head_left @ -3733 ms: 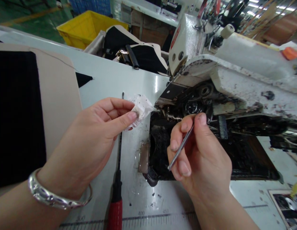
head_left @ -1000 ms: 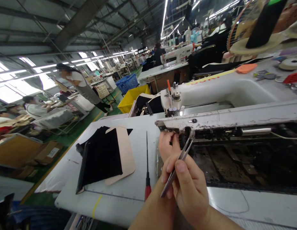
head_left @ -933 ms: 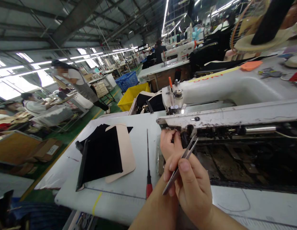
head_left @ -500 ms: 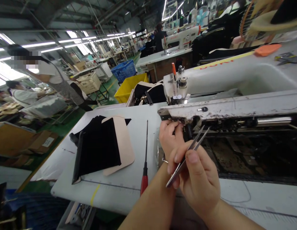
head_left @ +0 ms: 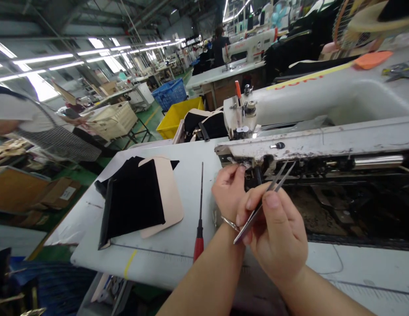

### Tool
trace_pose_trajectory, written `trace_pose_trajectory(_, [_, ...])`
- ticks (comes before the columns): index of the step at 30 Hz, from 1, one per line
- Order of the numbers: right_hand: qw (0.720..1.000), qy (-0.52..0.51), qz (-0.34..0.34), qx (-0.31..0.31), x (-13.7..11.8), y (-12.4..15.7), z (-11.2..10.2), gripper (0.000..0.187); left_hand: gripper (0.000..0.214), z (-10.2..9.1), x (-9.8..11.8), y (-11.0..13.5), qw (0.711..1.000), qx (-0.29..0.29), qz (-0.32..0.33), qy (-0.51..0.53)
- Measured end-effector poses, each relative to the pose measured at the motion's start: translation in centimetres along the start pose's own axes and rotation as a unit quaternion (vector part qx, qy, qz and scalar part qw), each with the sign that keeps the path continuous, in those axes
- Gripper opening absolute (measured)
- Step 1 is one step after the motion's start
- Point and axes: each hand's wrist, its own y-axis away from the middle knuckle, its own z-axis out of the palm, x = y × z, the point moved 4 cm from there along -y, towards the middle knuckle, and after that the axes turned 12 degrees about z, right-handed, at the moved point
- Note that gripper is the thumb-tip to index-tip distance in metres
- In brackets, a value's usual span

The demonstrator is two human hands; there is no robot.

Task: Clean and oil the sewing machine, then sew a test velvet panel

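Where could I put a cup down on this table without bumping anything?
Bare tabletop shows between the black-and-beige panels and the red-handled screwdriver, and along the front strip right of the hands. It's crowded where the left hand and right hand, holding tweezers, work at the sewing machine's edge.

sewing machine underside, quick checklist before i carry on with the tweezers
1. Steel tweezers secure in right hand: ok, pinched between thumb and fingers, tips apart.
2. Left hand free: cannot tell, its fingers curl at the edge of the sewing machine, and anything held there would be hidden.
3. Red-handled screwdriver out of the way: ok, it lies on the white table, left of the hands.
4. Black and beige fabric panels away from the hands: ok, they lie further left.
5. Machine underside clean: not ok, it looks dark and grimy, and the edge is stained.
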Motion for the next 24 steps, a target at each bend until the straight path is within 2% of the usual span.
trace_pose_trajectory(3, [1.000,-0.010,-0.005,0.010,-0.3,-0.1,0.1,0.029,0.016,0.5,-0.1,-0.2,0.995,-0.041,0.067,-0.068])
trace_pose_trajectory(7, [1.000,-0.018,0.021,-0.004,0.0,0.1,0.4,0.029,0.013,0.3,0.8,-0.6,0.968,-0.077,0.182,-0.156])
trace_pose_trajectory(10, [1.000,-0.010,0.022,-0.012,0.1,0.4,0.5,0.029,0.016,0.2,1.5,-0.8,0.955,-0.113,0.217,-0.165])
trace_pose_trajectory(12, [1.000,0.003,0.013,-0.016,0.1,0.6,0.4,0.029,0.016,0.3,1.4,-0.8,0.964,-0.142,0.185,-0.129])
trace_pose_trajectory(13, [1.000,0.010,0.009,-0.017,0.1,0.6,0.3,0.028,0.013,0.1,1.2,-0.7,0.976,-0.141,0.141,-0.083])
trace_pose_trajectory(15, [1.000,0.023,0.008,-0.018,0.3,0.7,0.1,0.027,0.006,-0.5,0.4,-0.5,0.993,-0.105,0.025,0.047])
trace_pose_trajectory(16, [0.999,0.028,0.014,-0.019,0.5,0.6,0.1,0.027,0.005,-1.0,0.1,-0.3,0.990,-0.079,-0.026,0.116])
trace_pose_trajectory(19, [0.994,0.075,0.072,-0.029,1.3,0.3,0.0,0.030,0.007,-2.6,0.1,0.1,0.949,-0.028,-0.115,0.293])
trace_pose_trajectory(22, [0.972,0.173,0.153,-0.039,2.3,-0.1,0.1,0.038,0.005,-4.3,1.0,0.3,0.910,-0.014,-0.148,0.388])
trace_pose_trajectory(24, [0.959,0.222,0.173,-0.042,2.7,-0.4,0.1,0.044,0.003,-5.2,1.7,0.3,0.908,-0.010,-0.136,0.397])
